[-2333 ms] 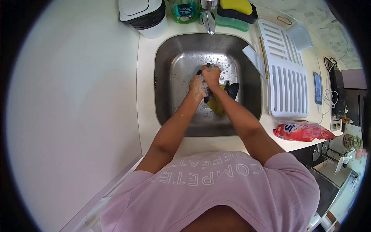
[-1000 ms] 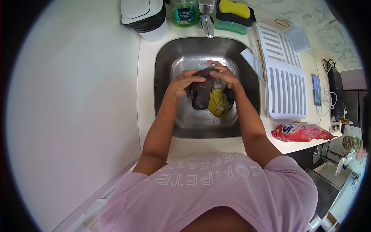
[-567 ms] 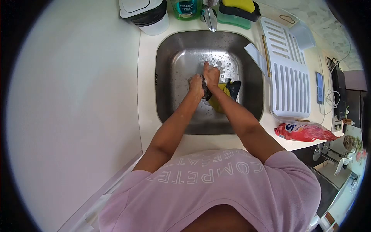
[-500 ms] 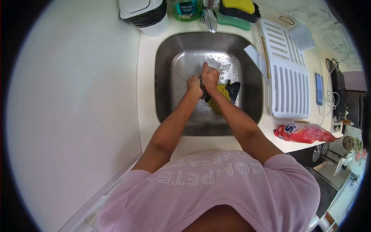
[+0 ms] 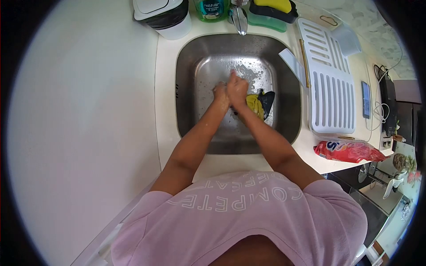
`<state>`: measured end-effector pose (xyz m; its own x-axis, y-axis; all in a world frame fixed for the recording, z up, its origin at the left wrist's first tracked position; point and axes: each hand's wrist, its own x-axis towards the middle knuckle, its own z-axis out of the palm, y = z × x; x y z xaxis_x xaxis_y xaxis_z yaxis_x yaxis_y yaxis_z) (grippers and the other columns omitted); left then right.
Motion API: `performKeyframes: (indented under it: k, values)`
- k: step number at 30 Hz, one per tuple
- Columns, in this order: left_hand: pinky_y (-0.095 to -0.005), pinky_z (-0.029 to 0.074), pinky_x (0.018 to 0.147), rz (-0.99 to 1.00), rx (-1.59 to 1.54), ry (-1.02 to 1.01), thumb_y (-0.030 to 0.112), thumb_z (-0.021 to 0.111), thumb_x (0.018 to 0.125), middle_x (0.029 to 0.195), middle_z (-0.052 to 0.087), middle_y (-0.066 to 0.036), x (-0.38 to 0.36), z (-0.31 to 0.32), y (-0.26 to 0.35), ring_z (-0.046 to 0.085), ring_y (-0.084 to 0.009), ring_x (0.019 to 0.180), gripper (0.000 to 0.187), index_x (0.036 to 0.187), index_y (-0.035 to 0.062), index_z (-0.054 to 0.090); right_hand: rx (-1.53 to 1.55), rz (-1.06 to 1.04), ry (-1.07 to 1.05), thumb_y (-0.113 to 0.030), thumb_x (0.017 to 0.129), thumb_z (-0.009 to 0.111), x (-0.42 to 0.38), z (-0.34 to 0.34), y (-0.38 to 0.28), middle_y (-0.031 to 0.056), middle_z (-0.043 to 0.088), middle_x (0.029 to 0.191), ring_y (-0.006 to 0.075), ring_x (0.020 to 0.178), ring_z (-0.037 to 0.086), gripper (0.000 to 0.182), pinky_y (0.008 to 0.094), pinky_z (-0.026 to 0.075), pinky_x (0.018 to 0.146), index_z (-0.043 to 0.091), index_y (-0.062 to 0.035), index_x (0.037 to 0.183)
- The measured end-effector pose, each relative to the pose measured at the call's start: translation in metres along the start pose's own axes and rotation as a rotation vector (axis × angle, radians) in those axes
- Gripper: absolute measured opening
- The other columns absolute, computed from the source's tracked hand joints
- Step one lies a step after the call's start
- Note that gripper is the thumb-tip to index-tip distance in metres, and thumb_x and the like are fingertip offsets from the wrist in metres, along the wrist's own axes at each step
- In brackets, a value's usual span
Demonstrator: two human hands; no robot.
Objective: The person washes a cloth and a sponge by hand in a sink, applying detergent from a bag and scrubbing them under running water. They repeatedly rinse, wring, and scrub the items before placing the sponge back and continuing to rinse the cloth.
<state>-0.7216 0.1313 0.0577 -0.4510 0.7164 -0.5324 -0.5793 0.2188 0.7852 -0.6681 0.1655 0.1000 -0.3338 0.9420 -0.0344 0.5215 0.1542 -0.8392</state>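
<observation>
Closest to me is the pink shirt (image 5: 248,208) of the person wearing the camera, with both bare forearms reaching over the counter (image 5: 222,166) into the steel sink (image 5: 186,119). On its right, a red packet (image 5: 350,151) lies near the counter's edge.

Inside the sink, I see a crumpled yellow-and-black cloth (image 5: 255,104) lying on the wet bottom, just beside the right wrist. A small dark piece (image 5: 235,112) shows beneath that wrist. The right hand (image 5: 238,88) is closed into a fist, thumb pointing away from me, pressed against the left hand (image 5: 220,92). The left hand's fingers look bent, but I can't tell how tightly they close. What either has hold of is hidden from me.

Right of the sink, I have a white dish rack (image 5: 333,95) and, beyond it, a phone (image 5: 365,99). Past the far rim stand a lidded bin (image 5: 175,30), a green soap bottle (image 5: 212,11), the faucet (image 5: 240,22) and a yellow sponge (image 5: 276,4) on a dark holder (image 5: 288,17).
</observation>
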Motion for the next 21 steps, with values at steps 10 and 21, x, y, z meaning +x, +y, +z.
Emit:
performKeyframes:
  k: [10, 21]
  values:
    - [-0.0297, 0.036, 0.048, -0.073, -0.163, 0.353, 0.021, 0.049, 0.077, 0.055, 0.043, -0.005, -0.014, 0.017, 0.049, 0.041, -0.0165, 0.049, 0.023, 0.059, 0.0079, 0.044, 0.423, -0.056, 0.017, -0.022, 0.084, 0.045, -0.003, 0.002, 0.029, 0.0101, 0.053, 0.065, 0.0169, 0.058, 0.049, 0.025, 0.0346, 0.039, 0.054, 0.051, 0.0014, 0.080]
    - [-0.0292, 0.042, 0.063, 0.303, -0.472, -0.218, 0.028, 0.055, 0.080, 0.059, 0.045, -0.004, -0.072, -0.015, 0.113, 0.047, -0.0146, 0.068, 0.040, 0.048, 0.0099, 0.037, 0.686, -0.006, -0.789, -0.006, 0.074, 0.059, 0.072, -0.065, 0.086, 0.0054, 0.050, 0.114, 0.0188, 0.096, 0.050, 0.041, 0.0294, 0.039, 0.086, 0.051, -0.0081, 0.115]
